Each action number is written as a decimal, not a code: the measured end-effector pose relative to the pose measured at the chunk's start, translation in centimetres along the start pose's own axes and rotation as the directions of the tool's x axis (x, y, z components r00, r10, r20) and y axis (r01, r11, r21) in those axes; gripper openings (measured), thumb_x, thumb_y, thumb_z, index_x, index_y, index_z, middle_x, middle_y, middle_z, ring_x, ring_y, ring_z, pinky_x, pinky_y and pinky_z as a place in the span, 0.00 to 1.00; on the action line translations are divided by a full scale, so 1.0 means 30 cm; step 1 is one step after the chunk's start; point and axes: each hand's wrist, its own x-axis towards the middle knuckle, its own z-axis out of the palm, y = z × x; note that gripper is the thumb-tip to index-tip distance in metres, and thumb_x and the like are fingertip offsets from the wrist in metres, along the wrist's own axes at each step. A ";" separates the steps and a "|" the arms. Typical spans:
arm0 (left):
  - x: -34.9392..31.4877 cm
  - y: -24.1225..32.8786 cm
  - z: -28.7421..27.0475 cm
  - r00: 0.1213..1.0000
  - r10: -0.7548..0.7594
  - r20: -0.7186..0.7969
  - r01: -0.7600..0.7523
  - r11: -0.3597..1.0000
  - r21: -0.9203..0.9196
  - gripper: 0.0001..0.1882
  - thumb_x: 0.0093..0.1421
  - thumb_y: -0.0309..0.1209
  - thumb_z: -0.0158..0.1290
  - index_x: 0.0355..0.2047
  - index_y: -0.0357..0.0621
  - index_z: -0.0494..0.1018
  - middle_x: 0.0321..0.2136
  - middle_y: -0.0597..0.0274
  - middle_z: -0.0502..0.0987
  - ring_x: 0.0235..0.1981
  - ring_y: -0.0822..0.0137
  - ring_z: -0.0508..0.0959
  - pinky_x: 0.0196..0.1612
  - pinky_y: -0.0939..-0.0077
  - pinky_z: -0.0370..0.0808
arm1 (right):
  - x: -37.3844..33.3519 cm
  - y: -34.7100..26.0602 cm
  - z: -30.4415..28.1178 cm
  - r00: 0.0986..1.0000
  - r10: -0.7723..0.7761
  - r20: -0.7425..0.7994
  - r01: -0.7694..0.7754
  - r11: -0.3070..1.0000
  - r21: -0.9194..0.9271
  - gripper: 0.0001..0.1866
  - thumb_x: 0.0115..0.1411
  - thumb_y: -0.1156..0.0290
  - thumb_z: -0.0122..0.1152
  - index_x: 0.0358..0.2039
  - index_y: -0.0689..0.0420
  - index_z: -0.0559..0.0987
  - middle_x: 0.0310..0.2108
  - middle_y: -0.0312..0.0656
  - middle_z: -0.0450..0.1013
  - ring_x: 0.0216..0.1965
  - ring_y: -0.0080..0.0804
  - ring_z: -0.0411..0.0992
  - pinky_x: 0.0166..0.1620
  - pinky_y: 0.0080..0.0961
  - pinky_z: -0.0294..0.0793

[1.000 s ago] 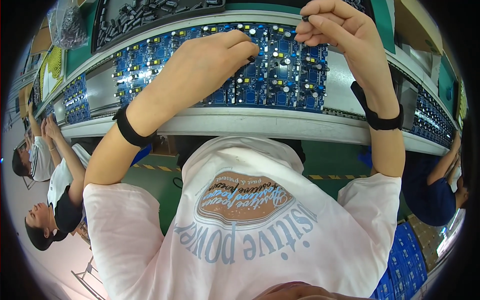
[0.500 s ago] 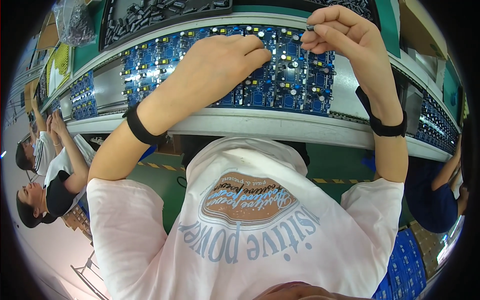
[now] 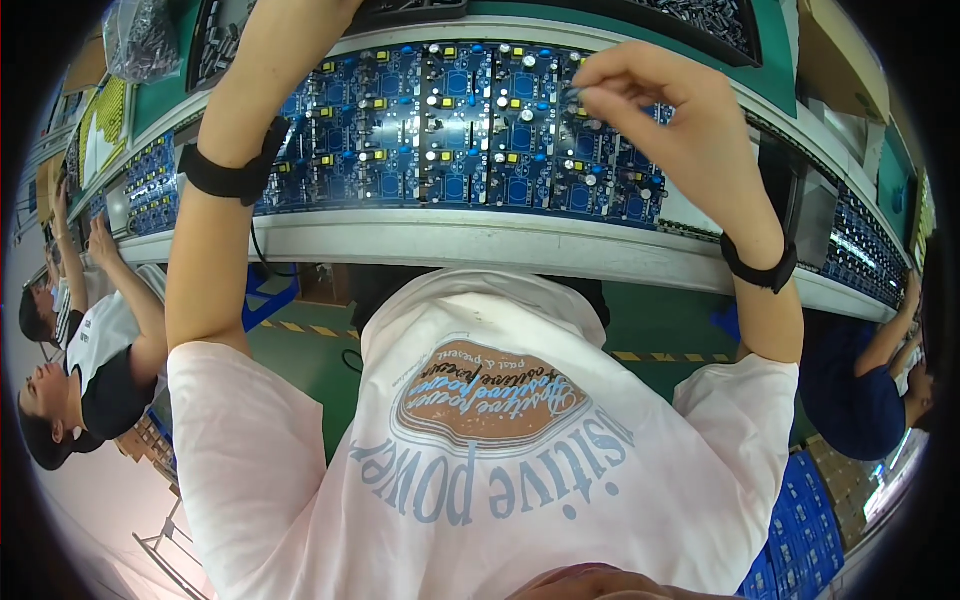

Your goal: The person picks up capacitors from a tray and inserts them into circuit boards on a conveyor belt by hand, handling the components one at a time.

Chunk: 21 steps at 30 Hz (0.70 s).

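Blue circuit boards (image 3: 456,140), set with white, yellow and blue parts, lie side by side on a metal-railed line before me. Over their right end is my right hand (image 3: 680,110), thumb and forefinger pinched on a small dark capacitor (image 3: 574,94) that is mostly hidden by the fingertips. My left hand (image 3: 300,25) reaches to the far side, over a black tray (image 3: 462,12) of loose capacitors. Its fingers are cut off by the upper edge, so their hold does not show. Each wrist wears a black band.
A second black tray (image 3: 757,45) of small parts stands far right. At far left is a clear plastic bag (image 3: 142,45) of dark parts. The near metal rail (image 3: 480,232) runs between me and the boards. Co-workers sit left and right, including one in dark blue (image 3: 855,400).
My left hand has left the boards and moved up and left to the far tray. My right hand, still pinched, has come lower and left over the boards. The boards have shifted left.
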 end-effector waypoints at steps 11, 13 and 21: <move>-0.003 -0.035 -0.023 1.000 0.013 0.006 -0.014 0.994 0.106 0.09 0.55 0.18 0.57 0.37 0.34 0.80 0.33 0.44 0.81 0.40 0.43 0.80 0.46 0.56 0.77 | 0.009 -0.040 0.047 0.981 0.114 0.156 -0.055 0.939 -0.339 0.05 0.59 0.72 0.68 0.36 0.55 0.82 0.13 0.36 0.55 0.16 0.30 0.55 0.24 0.31 0.56; 0.012 -0.045 -0.023 0.998 -0.014 0.057 0.003 0.983 0.181 0.09 0.55 0.18 0.56 0.37 0.35 0.80 0.33 0.45 0.81 0.41 0.44 0.79 0.48 0.56 0.76 | 0.011 -0.031 0.046 0.986 0.075 0.149 -0.017 0.934 -0.356 0.05 0.59 0.73 0.68 0.36 0.55 0.82 0.13 0.36 0.55 0.16 0.30 0.55 0.24 0.31 0.56; -0.009 0.044 -0.067 0.995 0.000 -0.097 0.012 0.992 0.128 0.09 0.58 0.20 0.55 0.39 0.34 0.80 0.36 0.46 0.78 0.40 0.46 0.78 0.48 0.59 0.75 | 0.017 -0.034 0.047 0.986 0.018 0.163 0.053 0.905 -0.422 0.04 0.59 0.73 0.67 0.36 0.54 0.81 0.14 0.37 0.63 0.16 0.34 0.62 0.24 0.31 0.61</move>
